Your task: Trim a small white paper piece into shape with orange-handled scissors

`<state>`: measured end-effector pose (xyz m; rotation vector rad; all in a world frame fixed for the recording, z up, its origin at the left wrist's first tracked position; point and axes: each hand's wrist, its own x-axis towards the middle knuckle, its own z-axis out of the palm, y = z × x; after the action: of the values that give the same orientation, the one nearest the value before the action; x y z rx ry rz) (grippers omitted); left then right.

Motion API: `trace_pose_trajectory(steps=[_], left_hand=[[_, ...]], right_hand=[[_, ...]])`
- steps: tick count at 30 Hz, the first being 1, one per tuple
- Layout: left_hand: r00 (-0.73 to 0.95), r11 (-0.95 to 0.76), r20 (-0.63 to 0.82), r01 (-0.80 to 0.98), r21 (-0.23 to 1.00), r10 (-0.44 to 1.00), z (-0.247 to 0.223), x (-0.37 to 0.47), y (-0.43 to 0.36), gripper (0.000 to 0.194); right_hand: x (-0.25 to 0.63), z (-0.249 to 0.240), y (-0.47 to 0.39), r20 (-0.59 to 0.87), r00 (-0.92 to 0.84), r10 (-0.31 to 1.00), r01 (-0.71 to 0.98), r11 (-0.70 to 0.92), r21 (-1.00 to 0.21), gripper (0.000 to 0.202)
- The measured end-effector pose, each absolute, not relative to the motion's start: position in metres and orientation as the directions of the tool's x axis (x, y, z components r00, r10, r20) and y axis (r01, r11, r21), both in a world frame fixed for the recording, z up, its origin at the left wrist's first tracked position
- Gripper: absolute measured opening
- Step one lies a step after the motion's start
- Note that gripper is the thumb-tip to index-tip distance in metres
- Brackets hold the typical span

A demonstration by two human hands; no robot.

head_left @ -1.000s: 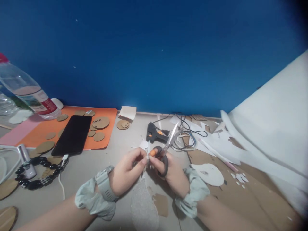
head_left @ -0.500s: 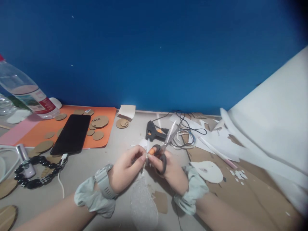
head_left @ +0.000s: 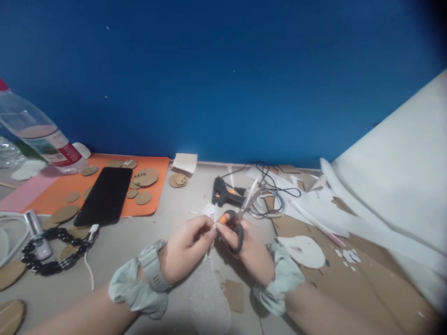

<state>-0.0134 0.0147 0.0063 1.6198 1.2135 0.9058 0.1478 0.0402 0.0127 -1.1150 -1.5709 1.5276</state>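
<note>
My left hand point(head_left: 190, 244) is closed, thumb and forefinger pinching a small white piece point(head_left: 214, 226) that is mostly hidden by the fingertips. Against it, at the same spot, come the fingertips of my right hand point(head_left: 253, 253). A pair of scissors point(head_left: 250, 199) is held in my right hand by black and orange handles, its blades aimed up and away from me, slightly apart. Just beyond my fingers lies a black glue gun point(head_left: 220, 190) with an orange trigger. Below my hands rests a pale, speckled rounded shape point(head_left: 209, 298), partly hidden by my left hand.
A black phone point(head_left: 104, 195) and cardboard discs point(head_left: 145, 177) lie on orange paper point(head_left: 160, 172) at left, near a bottle point(head_left: 52, 144) and a beaded bracelet point(head_left: 49, 267). Cables point(head_left: 279, 188), a white cutout point(head_left: 303, 251) and paper scraps point(head_left: 349, 255) lie on the right over cardboard point(head_left: 335, 298).
The scissor blades have tilted a little to the right. Both hands stay together, with the fingertips still meeting at the small white piece.
</note>
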Motion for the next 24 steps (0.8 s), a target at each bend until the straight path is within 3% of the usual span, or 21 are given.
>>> trace_pose_trajectory(steps=[10,15,24], left_hand=[[0.216,-0.111,0.053,0.266,0.958,0.975,0.009,-0.012,0.015,0.020],[0.139,-0.106,0.086,0.147,0.983,0.987,0.010,-0.014,0.014,0.020],[0.009,-0.197,0.198,0.145,0.970,0.980,0.010,-0.017,0.011,0.020]], right_hand=[[0.148,0.011,0.039,-0.121,-0.370,0.921,0.154,-0.068,-0.986,0.027],[0.149,0.018,0.038,-0.033,-0.554,0.832,0.197,0.092,-0.976,0.036],[0.152,0.021,0.046,-0.074,-0.731,0.678,0.221,0.133,-0.966,0.031]])
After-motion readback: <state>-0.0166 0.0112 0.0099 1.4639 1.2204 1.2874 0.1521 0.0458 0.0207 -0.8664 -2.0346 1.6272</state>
